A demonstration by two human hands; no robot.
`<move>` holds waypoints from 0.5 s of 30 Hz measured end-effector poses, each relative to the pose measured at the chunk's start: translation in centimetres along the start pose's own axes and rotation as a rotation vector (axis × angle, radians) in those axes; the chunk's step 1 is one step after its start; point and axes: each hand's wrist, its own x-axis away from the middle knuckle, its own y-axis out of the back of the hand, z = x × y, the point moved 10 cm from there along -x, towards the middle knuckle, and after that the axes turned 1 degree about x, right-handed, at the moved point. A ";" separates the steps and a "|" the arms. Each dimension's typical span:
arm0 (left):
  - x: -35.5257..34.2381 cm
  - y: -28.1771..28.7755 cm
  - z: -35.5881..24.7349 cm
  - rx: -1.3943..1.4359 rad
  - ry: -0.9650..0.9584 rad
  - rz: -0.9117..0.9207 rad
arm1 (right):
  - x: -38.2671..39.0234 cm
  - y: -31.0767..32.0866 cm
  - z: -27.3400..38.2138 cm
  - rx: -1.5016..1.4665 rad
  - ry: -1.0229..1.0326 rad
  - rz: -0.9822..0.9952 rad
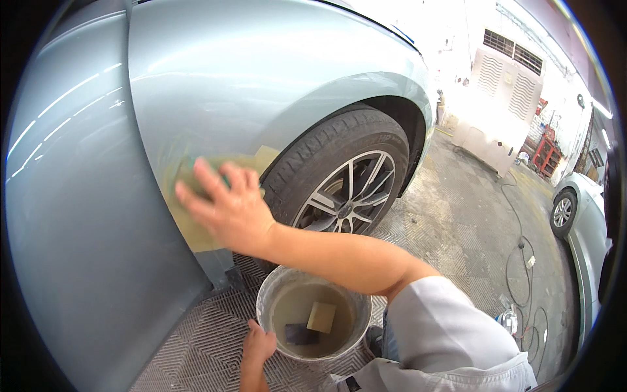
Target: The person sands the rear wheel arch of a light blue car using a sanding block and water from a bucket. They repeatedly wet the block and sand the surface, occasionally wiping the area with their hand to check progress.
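My right hand [227, 208] is pressed to the lower part of a silver-blue car fender [215, 72], its fingers bent over a green pad [225, 178], mostly hidden under them and slightly blurred. Around it lies a dull yellowish patch [186, 222] of bare filler or primer, between the door edge and the wheel arch. Low down, my left hand [258, 344] is closed on the left rim of a round bucket [366, 326]. Cloudy water fills part of the bucket. In it are a beige block [322, 317] and a dark flat piece [301, 334].
The front wheel [346, 183] stands just right of my right hand, with the car door [65, 196] to the left. Ribbed matting [189, 353] covers the floor. Farther right are a cable [516, 261], a large white cooler unit [499, 98] and another car [584, 222].
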 end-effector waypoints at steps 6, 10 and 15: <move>-0.2 0.1 -0.1 -0.095 -0.062 -0.071 | 0.5 -0.5 -0.7 0.012 -0.078 0.074; -0.4 0.1 -0.2 -0.077 -0.095 -0.092 | 0.1 1.2 -0.9 0.010 -0.074 -0.037; 0.3 0.0 -0.1 0.022 -0.106 -0.126 | 0.5 -0.2 0.2 -0.015 0.063 0.166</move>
